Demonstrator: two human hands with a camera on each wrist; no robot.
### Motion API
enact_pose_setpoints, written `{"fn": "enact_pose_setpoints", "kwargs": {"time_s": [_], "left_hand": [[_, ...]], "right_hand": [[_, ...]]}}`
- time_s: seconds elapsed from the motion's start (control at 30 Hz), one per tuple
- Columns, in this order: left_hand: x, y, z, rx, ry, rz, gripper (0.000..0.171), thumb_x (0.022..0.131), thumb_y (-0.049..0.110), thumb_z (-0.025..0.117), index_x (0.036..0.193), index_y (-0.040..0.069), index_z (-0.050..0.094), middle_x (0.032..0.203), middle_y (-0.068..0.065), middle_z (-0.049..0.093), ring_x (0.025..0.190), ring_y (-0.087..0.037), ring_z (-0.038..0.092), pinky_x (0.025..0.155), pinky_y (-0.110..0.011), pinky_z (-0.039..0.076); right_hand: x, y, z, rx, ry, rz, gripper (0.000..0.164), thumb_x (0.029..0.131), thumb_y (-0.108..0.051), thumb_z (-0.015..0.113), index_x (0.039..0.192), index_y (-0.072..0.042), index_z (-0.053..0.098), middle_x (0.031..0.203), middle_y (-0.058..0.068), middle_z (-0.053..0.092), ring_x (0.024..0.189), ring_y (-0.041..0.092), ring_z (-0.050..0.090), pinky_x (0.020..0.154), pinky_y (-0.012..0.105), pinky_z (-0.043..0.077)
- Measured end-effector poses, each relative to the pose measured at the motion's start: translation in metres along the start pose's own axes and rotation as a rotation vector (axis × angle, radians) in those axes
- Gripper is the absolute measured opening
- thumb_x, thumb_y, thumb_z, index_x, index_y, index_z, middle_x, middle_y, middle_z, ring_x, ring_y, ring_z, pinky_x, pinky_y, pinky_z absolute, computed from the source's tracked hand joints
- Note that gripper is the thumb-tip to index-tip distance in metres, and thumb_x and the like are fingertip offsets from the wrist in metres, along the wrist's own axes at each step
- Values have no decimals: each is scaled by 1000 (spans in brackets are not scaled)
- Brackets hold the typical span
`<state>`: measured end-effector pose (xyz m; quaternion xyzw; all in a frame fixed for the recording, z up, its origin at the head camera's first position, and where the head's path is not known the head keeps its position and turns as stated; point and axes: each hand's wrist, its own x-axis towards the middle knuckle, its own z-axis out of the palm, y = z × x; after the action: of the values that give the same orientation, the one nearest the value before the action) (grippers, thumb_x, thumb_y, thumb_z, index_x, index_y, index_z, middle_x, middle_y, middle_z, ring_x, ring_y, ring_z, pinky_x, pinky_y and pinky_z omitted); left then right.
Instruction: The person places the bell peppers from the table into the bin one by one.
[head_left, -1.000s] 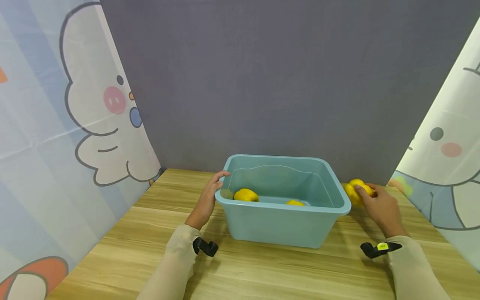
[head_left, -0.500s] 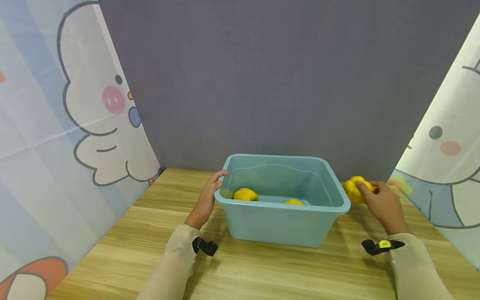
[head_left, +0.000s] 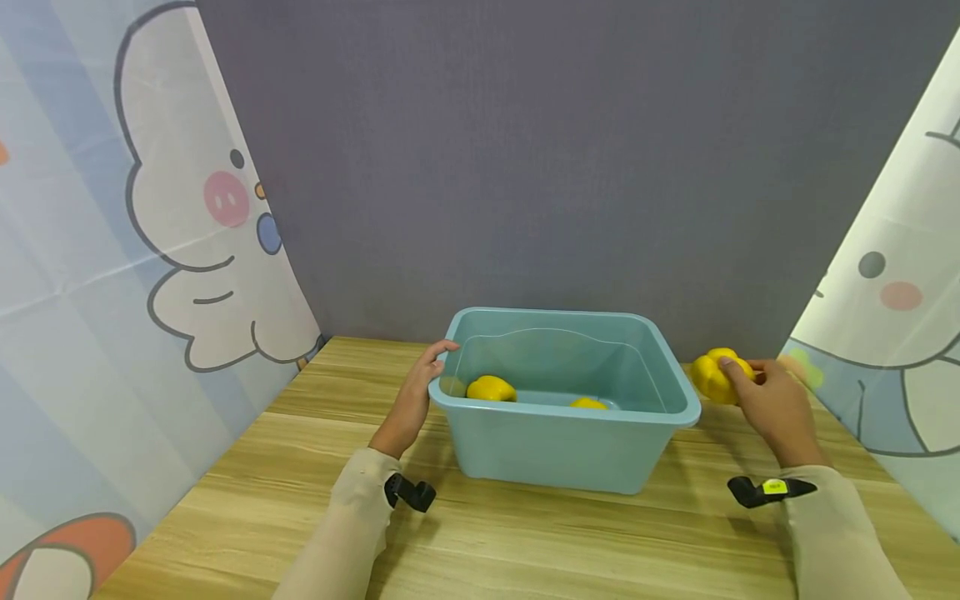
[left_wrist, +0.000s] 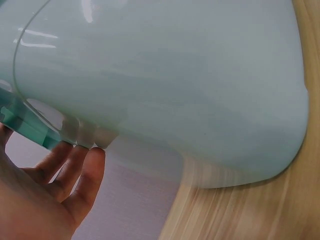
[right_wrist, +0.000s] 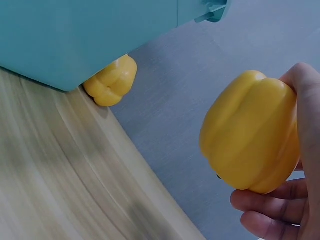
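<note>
In the head view, a light blue plastic bin (head_left: 547,450) stands on the wooden table. My left hand (head_left: 415,398) holds its left rim, and the left wrist view shows several fingertips (left_wrist: 94,160) against the bin's outer side. My right hand (head_left: 780,408) grips a yellow bell pepper (head_left: 718,377) to the right of the bin, raised off the table. Seen from the right wrist, thumb and fingers clasp this pepper (right_wrist: 252,132) at one side. Two rounded yellow things, one at the left (head_left: 491,388) and one partly hidden by the front wall (head_left: 588,403), lie inside the bin.
Another yellow bell pepper (right_wrist: 112,82) sits on the table by the bin's far right corner, partly covered by the bin. A dark grey panel (head_left: 570,167) rises behind the table (head_left: 525,542). Printed cartoon cloths (head_left: 82,292) hang at both sides.
The right hand has lifted the bell pepper slightly and drawn it a little to the right, away from the bin. The left hand and the bin stay put.
</note>
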<state>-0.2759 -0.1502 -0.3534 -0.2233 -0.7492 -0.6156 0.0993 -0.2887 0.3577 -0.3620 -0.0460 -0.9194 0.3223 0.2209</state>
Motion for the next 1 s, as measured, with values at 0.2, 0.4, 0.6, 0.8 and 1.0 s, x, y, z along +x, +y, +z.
{"fn": "enact_pose_setpoints", "kwargs": {"time_s": [0.2, 0.4, 0.6, 0.8, 1.0], "left_hand": [[0, 1, 1, 4, -4, 1, 49, 105, 32, 32, 145, 6, 43, 152, -6, 37, 135, -30, 36, 105, -56, 29], [1, 0, 1, 2, 1, 9, 49, 105, 32, 33, 145, 5, 44, 152, -7, 38, 134, -30, 36, 104, -55, 30], [1, -2, 1, -4, 4, 16, 49, 105, 33, 34, 144, 6, 45, 152, -7, 38, 134, -30, 37, 104, -55, 30], [0, -1, 2, -3, 2, 16, 50, 105, 35, 34, 145, 5, 44, 152, -7, 38, 136, -31, 35, 105, -56, 29], [0, -1, 2, -5, 1, 21, 50, 105, 34, 34, 145, 4, 44, 152, -8, 38, 136, -34, 36, 105, -56, 29]], "right_hand": [[0, -4, -5, 46, 39, -12, 74, 101, -51, 48, 129, 17, 51, 114, 35, 57, 91, 44, 55, 64, 40, 40], [-1, -10, -12, 67, 34, -3, 74, 102, -51, 47, 132, 16, 48, 116, 35, 57, 90, 43, 58, 62, 37, 41], [-1, -13, -16, 74, 41, 7, 73, 101, -52, 48, 133, 14, 49, 115, 34, 58, 89, 41, 58, 60, 35, 42], [0, -16, -20, 60, 41, 31, 76, 101, -54, 46, 134, 14, 48, 117, 35, 57, 91, 44, 58, 62, 39, 41], [0, -19, -24, 43, 42, 61, 80, 100, -58, 44, 135, 14, 47, 120, 36, 57, 93, 45, 58, 62, 40, 41]]}}
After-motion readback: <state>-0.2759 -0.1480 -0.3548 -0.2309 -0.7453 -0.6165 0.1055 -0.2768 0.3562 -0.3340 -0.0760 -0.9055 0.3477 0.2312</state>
